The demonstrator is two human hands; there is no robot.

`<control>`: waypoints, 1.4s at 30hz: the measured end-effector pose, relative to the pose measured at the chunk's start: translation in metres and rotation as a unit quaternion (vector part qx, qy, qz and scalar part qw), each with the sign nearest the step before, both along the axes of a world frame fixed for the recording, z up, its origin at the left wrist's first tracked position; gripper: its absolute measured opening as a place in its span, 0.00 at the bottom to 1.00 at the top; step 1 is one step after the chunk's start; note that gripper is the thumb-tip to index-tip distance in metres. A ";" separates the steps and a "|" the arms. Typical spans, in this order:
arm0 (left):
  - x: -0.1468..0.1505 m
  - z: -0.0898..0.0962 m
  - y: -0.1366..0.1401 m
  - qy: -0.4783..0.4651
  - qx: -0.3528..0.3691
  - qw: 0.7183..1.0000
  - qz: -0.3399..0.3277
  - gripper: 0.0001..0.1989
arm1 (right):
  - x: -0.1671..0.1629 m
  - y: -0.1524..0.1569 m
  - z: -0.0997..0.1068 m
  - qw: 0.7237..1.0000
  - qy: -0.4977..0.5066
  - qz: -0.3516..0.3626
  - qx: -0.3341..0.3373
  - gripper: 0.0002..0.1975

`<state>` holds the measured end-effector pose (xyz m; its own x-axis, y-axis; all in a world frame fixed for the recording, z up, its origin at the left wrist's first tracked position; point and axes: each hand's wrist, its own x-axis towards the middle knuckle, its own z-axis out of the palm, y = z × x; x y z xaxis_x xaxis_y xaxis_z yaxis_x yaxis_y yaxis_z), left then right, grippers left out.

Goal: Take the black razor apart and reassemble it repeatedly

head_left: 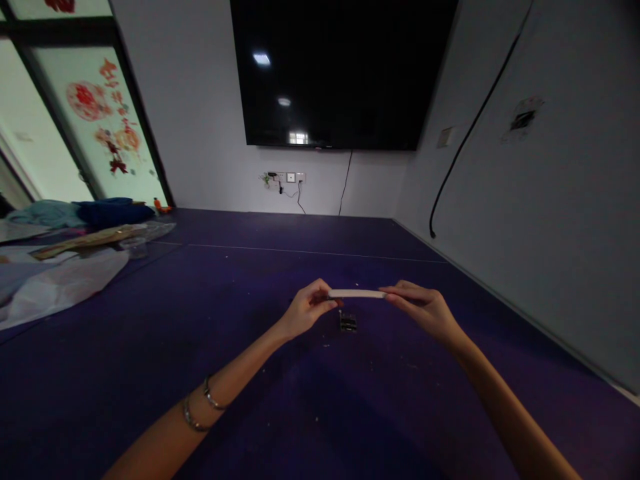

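Bangled L forearm (173, 428); both hands (306, 311) (424, 308) holding pale flat pc (357, 293).

A large black television (345, 73) hung on the pale grey back wall (195, 113), bright reflections (261, 59) on its screen and sockets (291, 178) below it. A dark cable (469, 131) dangled along the right wall (555, 220). At left stood a dark-framed glass door (83, 143) with red decorations (84, 99). The dim purple floor (225, 293), perhaps matting, bore a pale line (310, 252).
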<state>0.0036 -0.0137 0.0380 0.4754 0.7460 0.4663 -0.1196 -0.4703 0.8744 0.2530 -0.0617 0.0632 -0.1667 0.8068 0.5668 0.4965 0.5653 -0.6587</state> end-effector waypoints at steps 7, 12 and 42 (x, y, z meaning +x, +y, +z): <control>-0.001 0.000 0.000 0.002 0.002 1.000 -0.006 0.06 | -0.004 -0.003 0.003 1.000 0.007 -0.011 0.018 0.12; -0.001 0.002 0.000 0.006 0.010 1.000 -0.008 0.06 | -0.003 -0.003 0.003 1.000 0.001 -0.016 0.013 0.12; -0.002 0.004 -0.001 0.008 0.010 1.000 -0.003 0.06 | 0.013 0.002 -0.003 1.000 0.009 0.011 -0.026 0.11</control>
<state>0.0020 -0.0149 0.0422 0.4875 0.7339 0.4730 -0.1079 -0.4869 0.8668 0.2664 -0.0594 0.0605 -0.1756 0.8310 0.5279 0.4722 0.5416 -0.6955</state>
